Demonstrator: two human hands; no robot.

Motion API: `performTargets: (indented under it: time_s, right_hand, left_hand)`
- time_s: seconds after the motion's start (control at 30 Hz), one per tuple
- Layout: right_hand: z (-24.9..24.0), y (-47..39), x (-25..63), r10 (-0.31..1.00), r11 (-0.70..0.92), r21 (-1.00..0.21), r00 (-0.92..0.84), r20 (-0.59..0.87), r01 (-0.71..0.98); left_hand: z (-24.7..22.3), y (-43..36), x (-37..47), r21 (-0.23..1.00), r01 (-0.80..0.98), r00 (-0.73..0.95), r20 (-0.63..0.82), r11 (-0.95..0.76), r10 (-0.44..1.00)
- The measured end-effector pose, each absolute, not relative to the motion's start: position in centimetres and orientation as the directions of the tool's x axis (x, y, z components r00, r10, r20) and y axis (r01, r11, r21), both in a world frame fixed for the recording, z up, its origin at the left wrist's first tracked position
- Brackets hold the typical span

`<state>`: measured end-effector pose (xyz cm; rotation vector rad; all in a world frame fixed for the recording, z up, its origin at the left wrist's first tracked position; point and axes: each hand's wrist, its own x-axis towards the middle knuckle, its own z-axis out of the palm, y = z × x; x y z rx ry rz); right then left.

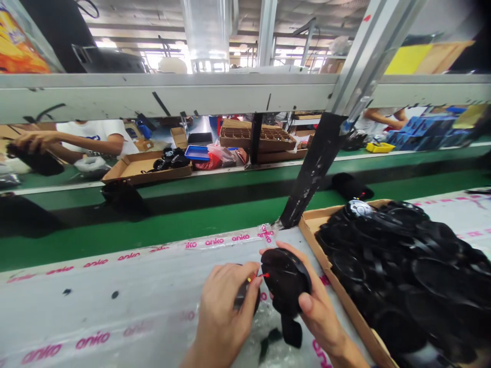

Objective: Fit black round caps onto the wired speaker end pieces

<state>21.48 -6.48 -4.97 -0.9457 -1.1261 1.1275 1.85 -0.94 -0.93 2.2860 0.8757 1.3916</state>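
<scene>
My right hand (322,312) grips a black rounded plastic housing (286,281), shaped like a headphone ear cup, with its thumb on the lower right edge. From the housing's underside hangs a short black flap-like piece (291,331). A thin red wire (264,276) with a small yellow spot spans from the housing's left edge to my left hand (228,306). Thumb and forefinger of that hand are pinched at the wire. Behind those fingers shows a second dark rounded part (241,294), mostly hidden, so whether it joins the housing I cannot tell.
To the right, a cardboard tray (326,260) is heaped with similar black parts. A black upright post (312,168) stands behind my hands. Beyond lies a green conveyor belt (215,204) carrying several dark pieces. Across it, a co-worker's hand (38,140) holds a black item near another cardboard tray (132,166).
</scene>
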Motion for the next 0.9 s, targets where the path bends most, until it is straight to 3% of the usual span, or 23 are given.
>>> performTargets:
  time_s: [0.1, 0.23, 0.5, 0.7, 0.9]
  right_hand:
    - [-5.0, -6.6, 21.8, 0.985, 0.17, -0.964, 0.002, 0.173, -0.204]
    - [-4.8, -6.5, 21.9, 0.985, 0.168, -0.963, -0.013, 0.175, -0.209]
    - [-4.1, -7.2, 21.7, 0.967, 0.248, -0.963, -0.028, 0.252, -0.107]
    - [-4.1, -7.1, 22.6, 0.969, 0.206, -0.975, -0.123, 0.215, -0.078]
    - [-4.3, -7.6, 22.0, 0.971, 0.22, -0.975, -0.097, 0.217, 0.018]
  left_hand:
    - [-1.2, -0.8, 1.8, 0.531, 0.293, 0.368, 0.705, -0.795, 0.606]
    - [-1.4, -0.8, 1.6, 0.586, 0.312, 0.304, 0.684, -0.748, 0.663]
    - [-0.6, -1.0, 1.3, 0.608, 0.282, 0.369, 0.645, -0.742, 0.669]
    - [-0.2, -0.4, 1.0, 0.634, 0.216, 0.403, 0.635, -0.743, 0.659]
    - [-0.8, -0.6, 0.8, 0.714, 0.246, 0.323, 0.577, -0.655, 0.75]
